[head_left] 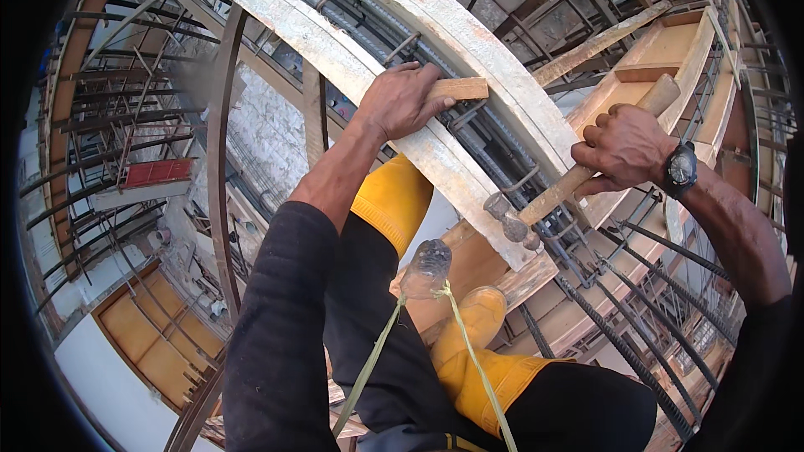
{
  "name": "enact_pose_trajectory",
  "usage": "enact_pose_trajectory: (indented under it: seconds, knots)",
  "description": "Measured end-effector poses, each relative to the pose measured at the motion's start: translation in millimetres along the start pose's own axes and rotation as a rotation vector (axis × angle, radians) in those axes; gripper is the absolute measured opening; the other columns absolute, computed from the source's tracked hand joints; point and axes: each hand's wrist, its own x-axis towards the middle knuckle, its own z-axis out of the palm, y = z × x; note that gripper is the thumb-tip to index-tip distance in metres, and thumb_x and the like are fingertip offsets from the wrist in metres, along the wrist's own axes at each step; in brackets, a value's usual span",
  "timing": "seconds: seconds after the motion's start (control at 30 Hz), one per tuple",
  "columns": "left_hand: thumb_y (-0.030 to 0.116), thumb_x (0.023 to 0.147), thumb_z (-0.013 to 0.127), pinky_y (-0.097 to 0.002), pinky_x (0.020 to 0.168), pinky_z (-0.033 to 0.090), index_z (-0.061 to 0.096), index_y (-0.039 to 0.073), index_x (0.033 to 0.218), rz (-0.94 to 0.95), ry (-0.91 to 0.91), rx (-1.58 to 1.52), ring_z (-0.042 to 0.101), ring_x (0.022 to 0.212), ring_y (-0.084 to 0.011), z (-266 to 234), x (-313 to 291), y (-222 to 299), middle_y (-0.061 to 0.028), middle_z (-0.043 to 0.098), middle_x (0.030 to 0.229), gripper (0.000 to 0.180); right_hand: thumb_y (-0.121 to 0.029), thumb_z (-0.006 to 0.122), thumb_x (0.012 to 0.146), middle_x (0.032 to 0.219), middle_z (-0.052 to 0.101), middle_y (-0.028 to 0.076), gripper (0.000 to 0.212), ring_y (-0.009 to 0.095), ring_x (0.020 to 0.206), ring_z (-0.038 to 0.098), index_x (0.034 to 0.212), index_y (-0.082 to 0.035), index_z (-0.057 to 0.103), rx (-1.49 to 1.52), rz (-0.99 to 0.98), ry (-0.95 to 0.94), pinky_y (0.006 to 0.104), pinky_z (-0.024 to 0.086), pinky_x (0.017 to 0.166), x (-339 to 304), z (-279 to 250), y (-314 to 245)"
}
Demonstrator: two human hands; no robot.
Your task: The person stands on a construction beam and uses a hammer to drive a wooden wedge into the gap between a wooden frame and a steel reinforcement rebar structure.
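Observation:
My left hand (400,102) lies across the near board of a curved wooden formwork (335,54), fingers closed round a short wood block (463,89). The block's free end sticks out over the reinforcing bars (494,144) in the channel between the two boards. My right hand (626,149) grips the wooden handle of a hammer (553,194), which slants down to the left. The metal hammer head is over the near board's lower end. Between my legs a clear plastic container (427,269) hangs on two green strips.
Ribbed steel bars (624,351) jut out at lower right. A wooden form with crosspieces (653,54) stands at upper right. On the left, a dark upright post (222,142) rises beside a deep drop with metal scaffolding and a red panel (157,172). My yellow boots (473,326) are below.

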Motion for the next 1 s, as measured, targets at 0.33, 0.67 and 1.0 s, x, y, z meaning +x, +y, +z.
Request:
enact_pose_trajectory:
  seconds: [0.33, 0.67, 1.0]
  knots:
    - [0.046, 0.098, 0.06, -0.0489, 0.099, 0.049, 0.057, 0.002, 0.112, -0.01, 0.033, 0.003, 0.064, 0.102, -0.0425, 2.0, 0.8, 2.5, -0.0209, 0.068, 0.1, 0.046, -0.066, 0.061, 0.091, 0.073, 0.063, 0.008, 0.054, 0.031, 0.067, 0.066, 0.093, -0.012, 0.064, -0.004, 0.049, 0.081, 0.0456, 0.048, 0.062, -12.8, -0.3, 1.1]
    - [0.048, 0.098, 0.061, -0.0495, 0.117, 0.039, 0.059, 0.001, 0.12, -0.082, 0.021, 0.007, 0.066, 0.108, -0.041, 3.8, -2.0, 9.4, -0.0216, 0.071, 0.106, 0.052, -0.066, 0.064, 0.088, 0.067, 0.062, 0.01, 0.057, 0.034, 0.067, 0.065, 0.093, -0.009, 0.064, 0.086, 0.252, 0.08, 0.0466, 0.048, 0.063, -1.7, -4.0, -1.9]
    - [0.05, 0.096, 0.064, -0.0499, 0.115, 0.04, 0.06, 0.001, 0.116, -0.058, 0.121, -0.032, 0.068, 0.104, -0.0354, 8.2, -4.2, 9.5, -0.0177, 0.07, 0.1, 0.054, -0.07, 0.06, 0.089, 0.076, 0.064, 0.011, 0.059, 0.031, 0.07, 0.068, 0.093, -0.011, 0.063, 0.122, 0.237, 0.004, 0.0443, 0.049, 0.062, -1.3, -1.2, -8.5]
